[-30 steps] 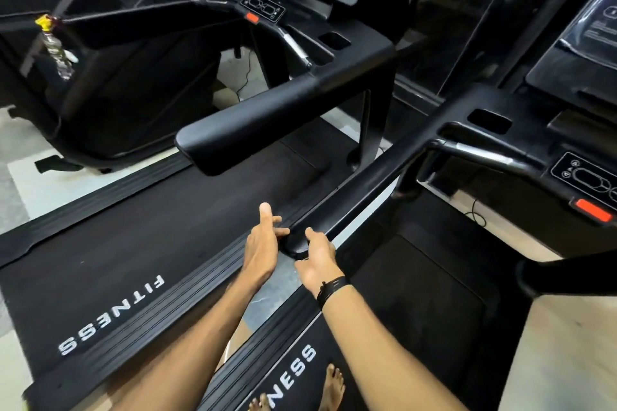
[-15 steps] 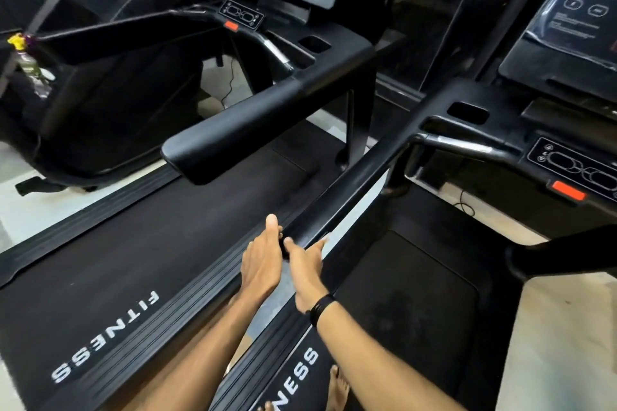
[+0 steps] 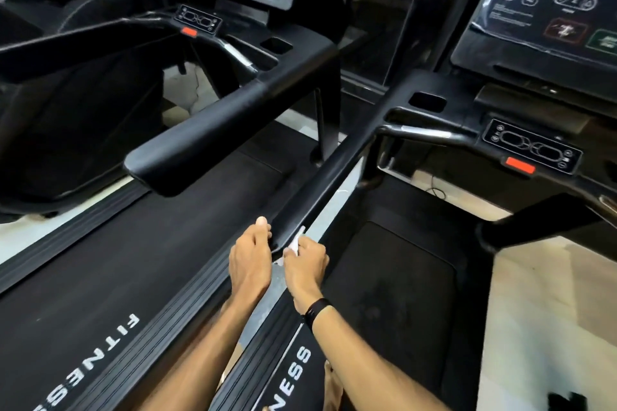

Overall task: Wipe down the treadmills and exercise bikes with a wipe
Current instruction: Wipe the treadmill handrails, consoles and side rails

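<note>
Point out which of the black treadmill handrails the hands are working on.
The long slanted handrail of the right-hand treadmill: the left hand and right hand, holding a white wipe, meet at its near end. The padded handrail beside it is untouched.

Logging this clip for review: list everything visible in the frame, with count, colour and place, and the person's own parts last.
treadmills: two, black, side by side, one left and one right
handrail: one, black, left rail of the right treadmill, running up from the hands
padded rail: one, black, right rail of the left treadmill
consoles: two, dark screens, top centre and top right
control panels: two, black, below the consoles
stop buttons: two, red, under the panels
wipe: one, white, at the handrail's near end, pinched in the right hand
wristband: one, black, right wrist
left hand: grips the handrail's end, thumb up
right hand: holds the wipe against the handrail
</note>
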